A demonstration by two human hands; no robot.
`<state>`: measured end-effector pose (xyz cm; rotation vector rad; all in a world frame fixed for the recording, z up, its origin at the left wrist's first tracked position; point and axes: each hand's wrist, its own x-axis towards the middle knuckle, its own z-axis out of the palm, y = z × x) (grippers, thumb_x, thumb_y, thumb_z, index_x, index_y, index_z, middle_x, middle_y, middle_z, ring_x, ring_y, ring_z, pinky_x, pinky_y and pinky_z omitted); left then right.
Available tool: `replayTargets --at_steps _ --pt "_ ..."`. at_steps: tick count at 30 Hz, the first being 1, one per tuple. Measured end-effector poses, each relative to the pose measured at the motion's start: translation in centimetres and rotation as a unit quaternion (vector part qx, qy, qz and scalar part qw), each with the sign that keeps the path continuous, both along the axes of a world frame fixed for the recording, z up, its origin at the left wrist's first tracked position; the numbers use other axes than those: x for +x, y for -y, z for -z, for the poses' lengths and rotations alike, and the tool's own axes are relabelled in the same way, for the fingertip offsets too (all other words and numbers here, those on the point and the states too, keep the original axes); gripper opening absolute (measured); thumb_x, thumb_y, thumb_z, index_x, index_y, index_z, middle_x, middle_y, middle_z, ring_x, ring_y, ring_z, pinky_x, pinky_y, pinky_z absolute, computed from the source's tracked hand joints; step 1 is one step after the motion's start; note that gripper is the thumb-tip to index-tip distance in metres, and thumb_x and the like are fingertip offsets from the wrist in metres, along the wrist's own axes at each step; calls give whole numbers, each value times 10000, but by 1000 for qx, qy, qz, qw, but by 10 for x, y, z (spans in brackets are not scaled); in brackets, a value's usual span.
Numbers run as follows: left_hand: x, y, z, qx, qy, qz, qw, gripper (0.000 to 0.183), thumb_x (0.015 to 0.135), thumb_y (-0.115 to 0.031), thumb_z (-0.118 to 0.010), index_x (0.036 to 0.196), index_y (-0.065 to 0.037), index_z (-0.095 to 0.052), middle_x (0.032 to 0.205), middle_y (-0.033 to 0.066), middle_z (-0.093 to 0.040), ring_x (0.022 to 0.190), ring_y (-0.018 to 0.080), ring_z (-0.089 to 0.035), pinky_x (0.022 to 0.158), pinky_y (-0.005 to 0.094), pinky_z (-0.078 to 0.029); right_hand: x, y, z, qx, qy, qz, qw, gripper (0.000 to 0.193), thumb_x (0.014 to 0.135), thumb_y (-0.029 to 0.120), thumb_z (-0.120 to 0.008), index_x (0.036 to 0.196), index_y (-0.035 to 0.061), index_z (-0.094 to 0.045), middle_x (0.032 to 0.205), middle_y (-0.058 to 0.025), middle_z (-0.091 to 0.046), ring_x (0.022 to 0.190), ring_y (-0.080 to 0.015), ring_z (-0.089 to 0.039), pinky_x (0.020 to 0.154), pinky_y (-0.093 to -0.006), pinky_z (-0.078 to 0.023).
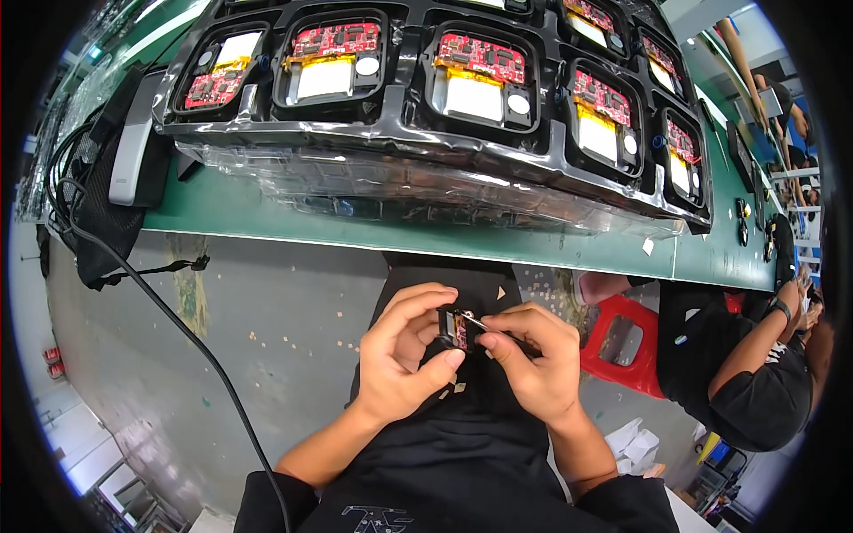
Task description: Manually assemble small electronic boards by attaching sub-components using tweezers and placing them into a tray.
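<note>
Above my lap, my left hand (402,351) grips a small black device housing (447,330) by its edges, thumb below and fingers above. A red circuit board (460,330) shows inside the housing. From the right, my right hand (536,355) pinches a thin dark tool (506,336), its light tip (477,322) at the housing's right side. Whether this tool is a pair of tweezers I cannot tell. Small tan paper-like bits (459,387) lie on my dark clothing below the hands.
A green table (213,209) stands ahead, bearing stacked black plastic trays (404,98) of similar units with red boards. A grey-and-black device (138,142) and a long black cable (178,320) are at left. At right a co-worker in black (755,391) sits near a red stool (644,377).
</note>
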<state>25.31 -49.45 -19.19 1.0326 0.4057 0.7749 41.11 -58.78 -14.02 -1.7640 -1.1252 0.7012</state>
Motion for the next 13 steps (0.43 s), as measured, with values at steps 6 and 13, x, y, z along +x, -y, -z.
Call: replayTargets --at_steps 6,13 --pt "1 1 -6 -111 15 3 994 526 870 69 -694 1355 84 -493 1383 155 -452 1244 242 -555 1028 360 -493 -4 -1 6 27 31 40 998 172 806 -27 -775 970 0 -731 905 -97 -691 712 -215 -684 578 -298 -538" --pt "-1 6 -4 -112 17 15 993 502 886 65 -679 1352 84 -494 1396 162 -442 1256 241 -542 1031 355 -492 -2 7 33 154 345 4 926 340 689 -9 -757 1012 95 -772 877 -38 -652 601 -174 -569 497 -298 -457"
